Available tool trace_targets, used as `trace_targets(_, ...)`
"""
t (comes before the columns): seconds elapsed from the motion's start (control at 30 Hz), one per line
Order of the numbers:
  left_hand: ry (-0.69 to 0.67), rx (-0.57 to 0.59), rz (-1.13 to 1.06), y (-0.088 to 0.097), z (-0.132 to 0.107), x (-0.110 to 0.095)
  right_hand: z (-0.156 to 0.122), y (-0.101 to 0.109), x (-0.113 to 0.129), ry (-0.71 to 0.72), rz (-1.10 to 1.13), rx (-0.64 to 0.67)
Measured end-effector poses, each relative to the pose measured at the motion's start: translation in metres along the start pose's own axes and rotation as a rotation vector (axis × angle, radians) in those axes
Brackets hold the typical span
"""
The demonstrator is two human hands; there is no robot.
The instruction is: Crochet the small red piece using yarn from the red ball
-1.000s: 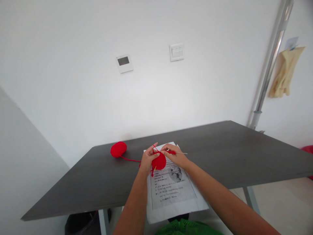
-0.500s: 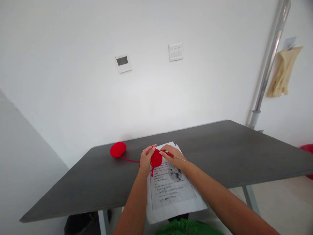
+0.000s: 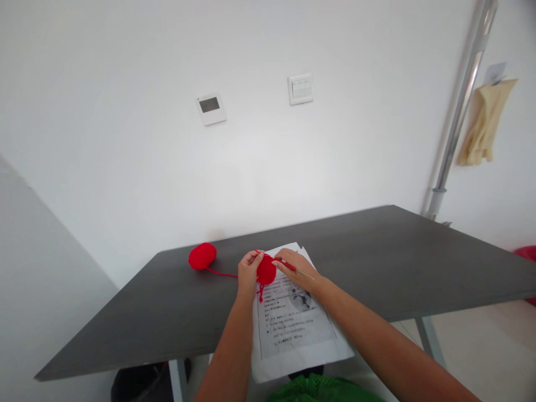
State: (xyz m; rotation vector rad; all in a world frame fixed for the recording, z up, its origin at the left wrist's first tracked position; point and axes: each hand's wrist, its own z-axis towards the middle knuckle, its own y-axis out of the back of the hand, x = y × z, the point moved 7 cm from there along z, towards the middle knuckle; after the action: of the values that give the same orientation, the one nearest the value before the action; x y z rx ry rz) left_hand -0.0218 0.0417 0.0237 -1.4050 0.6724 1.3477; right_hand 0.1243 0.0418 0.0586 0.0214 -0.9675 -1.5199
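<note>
A round piece of red crochet work (image 3: pixel 266 271) is between my hands, a short red tail hanging from its lower edge. My left hand (image 3: pixel 249 267) pinches the work's left side, with yarn at the fingers. In my right hand (image 3: pixel 296 268) is a crochet hook (image 3: pixel 290 267) with a red handle; its bare metal end points right, toward my wrist. The hook's other end, by the work's upper edge, is too small to make out. A strand runs left from my left hand to a red ball of yarn (image 3: pixel 202 256). Beneath the hands lies a printed sheet (image 3: pixel 293 335).
The dark grey table (image 3: pixel 360 245) stands against a white wall bearing a thermostat (image 3: pixel 211 109) and a light switch (image 3: pixel 300 89). A metal pole (image 3: pixel 460 111) and hanging pale gloves (image 3: pixel 488 123) are at the right. Under the table's left side is a black bin (image 3: pixel 140 383).
My left hand and the crochet work have shifted slightly left, and the left fingers have drawn in closer. The hook has moved a little left too. The yarn ball stays put.
</note>
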Motion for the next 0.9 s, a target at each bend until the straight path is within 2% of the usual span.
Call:
trace_targets(0.17, 0.015, 0.008, 0.006, 0.000, 0.001, 0.003, -0.001, 0.000, 0.000, 0.003, -0.006, -0.003)
trace_targets(0.53, 0.152, 0.012, -0.125, -0.002, -0.002, 0.007, 0.001, 0.003, 0.002, -0.006, 0.011, -0.005)
trace_targets(0.9, 0.254, 0.105, -0.236, -0.009, -0.009, 0.004, 0.003, 0.012, 0.008, -0.012, 0.158, -0.053)
